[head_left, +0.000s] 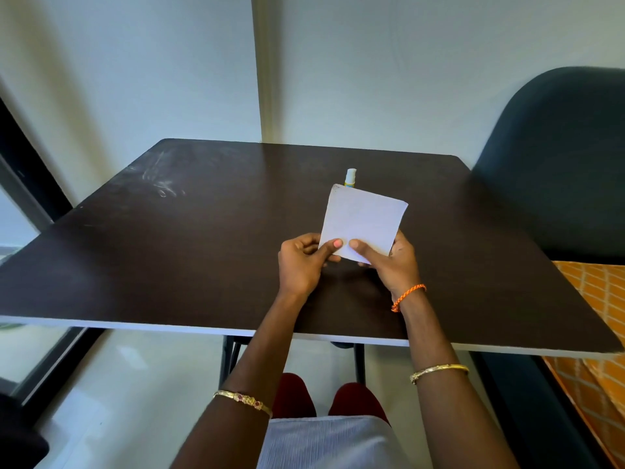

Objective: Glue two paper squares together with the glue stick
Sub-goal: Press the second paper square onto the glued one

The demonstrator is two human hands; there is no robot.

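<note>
A white paper square [363, 220] is held up, tilted, above the dark table [169, 248]. My left hand [302, 262] pinches its near left corner with thumb on top. My right hand [389, 262] grips its near right edge, thumb across the paper. Whether one sheet or two lie together I cannot tell. Behind the paper stands the glue stick [350, 177], upright with a white cap and yellow label, its lower part hidden by the paper.
A dark chair back [558, 157] stands at the table's right side, with orange patterned cloth [595, 289] beside it. A pale wall lies just beyond the table's far edge. A dark window frame [30, 170] runs along the left.
</note>
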